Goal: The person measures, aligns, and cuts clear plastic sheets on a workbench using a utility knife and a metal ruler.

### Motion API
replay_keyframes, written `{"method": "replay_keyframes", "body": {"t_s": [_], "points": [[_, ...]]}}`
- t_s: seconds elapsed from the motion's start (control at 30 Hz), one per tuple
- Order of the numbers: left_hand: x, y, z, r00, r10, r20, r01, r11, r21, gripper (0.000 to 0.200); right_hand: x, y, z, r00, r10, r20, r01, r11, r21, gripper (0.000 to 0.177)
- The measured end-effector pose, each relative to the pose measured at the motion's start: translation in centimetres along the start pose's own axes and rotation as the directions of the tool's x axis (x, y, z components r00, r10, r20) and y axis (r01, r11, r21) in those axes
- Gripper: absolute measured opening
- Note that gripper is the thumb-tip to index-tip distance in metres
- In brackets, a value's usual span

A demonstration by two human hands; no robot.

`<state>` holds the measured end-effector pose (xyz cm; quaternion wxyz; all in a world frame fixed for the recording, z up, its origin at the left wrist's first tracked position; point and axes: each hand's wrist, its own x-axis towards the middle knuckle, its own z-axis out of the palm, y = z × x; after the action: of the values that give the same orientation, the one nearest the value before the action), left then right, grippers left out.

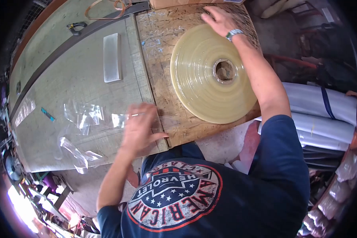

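Note:
My left hand [140,125] is palm down at the right edge of the grey-green work surface [83,71], thumb stretched to the side and fingers slightly blurred. A short piece of clear plastic strip [118,120] lies right beside its fingers. A large roll of clear, yellowish plastic strip [202,79] lies flat on the wooden board [160,55], its round core hole facing up. My right hand [220,20], with a watch at the wrist, reaches over the roll's far rim, fingers spread.
Loose clear plastic pieces [83,115] and a curled strip [73,152] lie at left. A stack of clear strips [112,57] and black-and-yellow snips [76,28] are farther back. A cardboard box [194,3] borders the board's far side. Large wrapped rolls [317,103] stand right.

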<state>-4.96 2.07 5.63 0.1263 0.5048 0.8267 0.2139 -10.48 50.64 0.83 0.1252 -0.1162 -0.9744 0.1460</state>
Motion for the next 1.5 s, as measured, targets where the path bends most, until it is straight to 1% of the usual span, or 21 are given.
{"method": "replay_keyframes", "body": {"t_s": [0.07,0.13,0.17,0.23,0.27,0.3,0.37,0.47,0.6,0.63,0.77,0.8,0.83,0.87,0.93,0.97,1.07,1.27,1.3,1.4,1.5], "points": [[1.7,2.1,4.8,0.999,0.05,0.018,-0.05,0.999,0.008,0.068,0.3,-0.8,1.2,0.988,-0.04,0.152,0.04,0.999,-0.001,0.07],[1.4,2.5,7.6,0.998,0.043,0.04,-0.044,0.999,0.014,0.051,-1.4,-1.9,1.8,0.956,-0.08,0.281,0.089,0.996,-0.018,0.068],[1.3,2.5,8.4,0.998,0.04,0.049,-0.041,0.999,0.022,0.043,-1.7,-0.8,2.6,0.973,-0.183,0.139,0.179,0.983,0.037,0.064],[0.9,2.0,8.6,0.992,0.108,0.062,-0.108,0.994,-0.002,0.032,-0.5,-1.0,2.7,0.971,-0.208,0.118,0.2,0.977,0.072,0.063],[0.2,1.9,8.3,0.983,0.158,0.092,-0.156,0.987,-0.032,0.028,-1.4,-0.8,2.4,0.975,-0.189,0.118,0.18,0.98,0.088,0.063],[-0.1,2.3,7.8,0.986,0.156,0.051,-0.153,0.987,-0.051,0.027,-1.5,-1.2,1.6,0.975,-0.157,0.156,0.146,0.986,0.076,0.055],[0.2,1.9,6.4,0.988,0.139,-0.073,-0.143,0.988,-0.053,0.025,-1.1,-1.0,1.5,0.982,-0.158,0.108,0.149,0.985,0.085,0.054],[0.1,1.1,5.0,0.996,0.087,-0.002,-0.087,0.996,-0.03,0.025,-1.7,-0.5,2.0,0.99,-0.102,0.094,0.09,0.988,0.127,0.059],[-0.2,-1.0,4.6,0.997,0.081,-0.001,-0.081,0.997,-0.018,0.028,-2.0,0.4,1.5,0.996,-0.007,0.091,-0.001,0.996,0.094,0.062],[-0.4,-1.3,4.4,0.997,0.073,-0.01,-0.074,0.997,-0.036,0.028,-2.1,0.5,1.1,0.985,0.085,0.149,-0.095,0.994,0.061,0.064],[-1.9,-4.8,3.8,0.997,0.069,-0.047,-0.068,0.998,0.003,0.028,-3.3,3.2,0.9,0.974,0.214,0.076,-0.219,0.973,0.067,0.063],[-2.5,-6.1,3.3,1.0,0.029,0.004,-0.029,1.0,-0.011,0.031,-4.2,4.0,0.4,0.96,0.267,0.079,-0.273,0.96,0.068,0.063],[-2.9,-6.7,2.4,0.999,0.002,-0.039,-0.001,1.0,0.004,0.033,-4.8,4.7,0.0,0.932,0.353,0.083,-0.357,0.934,0.03,0.064],[-3.2,-7.5,1.5,0.996,-0.02,-0.084,0.022,0.999,0.024,0.035,-5.6,5.6,-0.1,0.922,0.385,0.043,-0.386,0.922,0.023,0.065],[-4.6,-9.6,0.4,0.995,-0.016,-0.1,0.024,0.997,0.079,0.038,-7.6,6.5,-0.8,0.89,0.454,-0.039,-0.454,0.891,0.004,0.067],[-5.2,-10.6,-0.1,0.994,-0.013,-0.11,0.024,0.994,0.104,0.04,-8.6,6.3,-1.4,0.856,0.515,-0.04,-0.515,0.857,0.007,0.067],[-7.0,-12.7,-2.0,0.995,-0.049,-0.088,0.061,0.989,0.136,0.043,-10.7,8.0,-1.1,0.813,0.566,-0.137,-0.577,0.815,-0.056,0.064],[-9.4,-15.5,-5.5,0.992,-0.073,-0.104,0.089,0.982,0.166,0.048,-14.3,9.5,-1.4,0.722,0.658,-0.214,-0.683,0.727,-0.072,0.068],[-9.9,-16.1,-6.0,0.991,-0.077,-0.114,0.097,0.979,0.18,0.048,-14.9,9.8,-1.3,0.684,0.692,-0.23,-0.726,0.678,-0.114,0.071],[-11.5,-18.0,-7.3,0.985,-0.106,-0.135,0.13,0.974,0.185,0.05,-16.9,10.1,-0.9,0.572,0.768,-0.288,-0.816,0.568,-0.106,0.068],[-13.1,-19.8,-8.7,0.977,-0.152,-0.148,0.178,0.967,0.185,0.051,-19.1,7.7,-2.0,0.469,0.844,-0.259,-0.878,0.477,-0.035,0.067]]}}
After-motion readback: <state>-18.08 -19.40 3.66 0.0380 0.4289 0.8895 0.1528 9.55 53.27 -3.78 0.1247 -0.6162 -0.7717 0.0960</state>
